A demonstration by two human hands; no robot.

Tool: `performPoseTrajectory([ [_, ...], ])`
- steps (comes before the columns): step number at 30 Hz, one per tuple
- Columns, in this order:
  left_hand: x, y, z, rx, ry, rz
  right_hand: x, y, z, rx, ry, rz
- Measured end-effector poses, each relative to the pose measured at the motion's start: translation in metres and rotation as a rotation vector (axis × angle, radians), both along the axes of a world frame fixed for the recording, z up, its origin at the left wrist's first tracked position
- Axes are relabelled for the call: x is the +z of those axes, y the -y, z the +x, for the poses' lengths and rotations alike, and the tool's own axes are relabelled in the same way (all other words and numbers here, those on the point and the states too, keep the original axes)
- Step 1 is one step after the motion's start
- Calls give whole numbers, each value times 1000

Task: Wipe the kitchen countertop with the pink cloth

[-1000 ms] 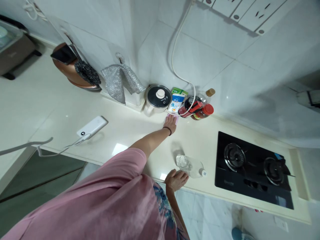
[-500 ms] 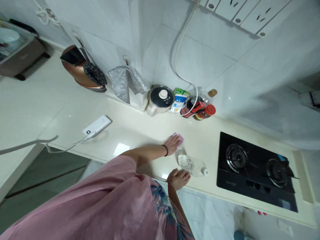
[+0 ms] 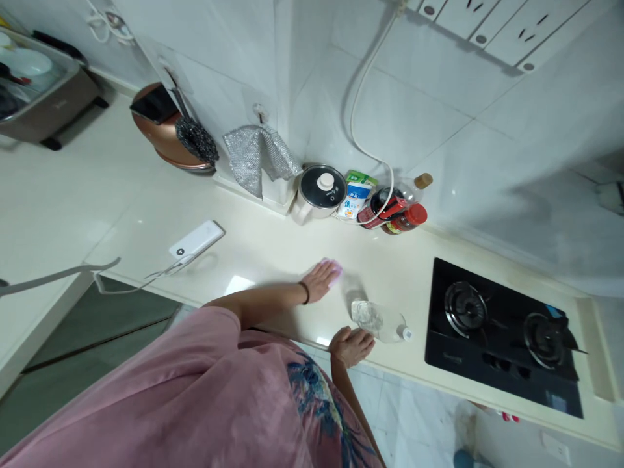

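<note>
My left hand (image 3: 318, 282), a dark band at its wrist, presses flat on a small pink-purple cloth (image 3: 334, 270) against the countertop (image 3: 273, 250). Most of the cloth is hidden under the fingers. At the counter's front edge rests my right hand (image 3: 351, 347), fingers stretched out and holding nothing. Just beyond its fingertips a clear plastic bottle (image 3: 383, 322) with a white cap lies on its side; whether the fingers touch it I cannot tell.
A black two-burner gas hob (image 3: 504, 335) sits at the right. Along the wall stand a lidded electric pot (image 3: 322, 188), seasoning bags (image 3: 355, 195) and red-capped jars (image 3: 407, 220). A white power bank (image 3: 197, 240) with a cable lies at the left. A cable hangs from the socket strip.
My left hand has slid left over the counter with the cloth, away from the bottle. My right hand stays at the edge. The view has shifted slightly.
</note>
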State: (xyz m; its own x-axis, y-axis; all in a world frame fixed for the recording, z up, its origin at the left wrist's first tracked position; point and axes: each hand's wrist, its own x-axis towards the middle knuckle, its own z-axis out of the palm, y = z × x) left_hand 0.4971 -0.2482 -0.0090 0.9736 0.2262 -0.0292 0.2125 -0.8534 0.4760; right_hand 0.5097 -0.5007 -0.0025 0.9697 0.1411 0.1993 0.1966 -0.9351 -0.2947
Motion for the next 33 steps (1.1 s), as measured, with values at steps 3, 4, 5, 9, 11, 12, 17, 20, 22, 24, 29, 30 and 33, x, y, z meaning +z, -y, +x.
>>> performPoseTrajectory([
  [3,11,-46,66,181,25,-42,-5,2,0,29,53,6],
  [4,14,-59,81,211,48,-48,-6,3,1,36,70,8],
  [5,18,-68,93,230,68,-50,-8,4,1,40,86,9],
  [9,24,-63,102,212,90,-40,-12,6,1,52,127,1],
  [11,21,-35,88,170,75,-34,-14,6,1,55,140,2],
  [12,18,-17,75,126,66,-28,-14,7,1,54,147,4],
  [17,-4,73,-28,-223,110,19,-20,10,2,44,141,21],
  [20,-14,91,-84,-374,164,39,-21,11,3,38,110,26],
  [22,-17,80,-94,-391,166,30,-20,10,3,37,97,26],
  [24,-15,55,-80,-321,132,11,-17,9,3,42,95,23],
  [29,5,-38,8,56,28,-50,-8,5,2,62,99,28],
  [30,10,-55,23,118,23,-63,-8,5,2,59,96,31],
  [33,21,-88,49,215,22,-77,-8,4,2,45,82,26],
])
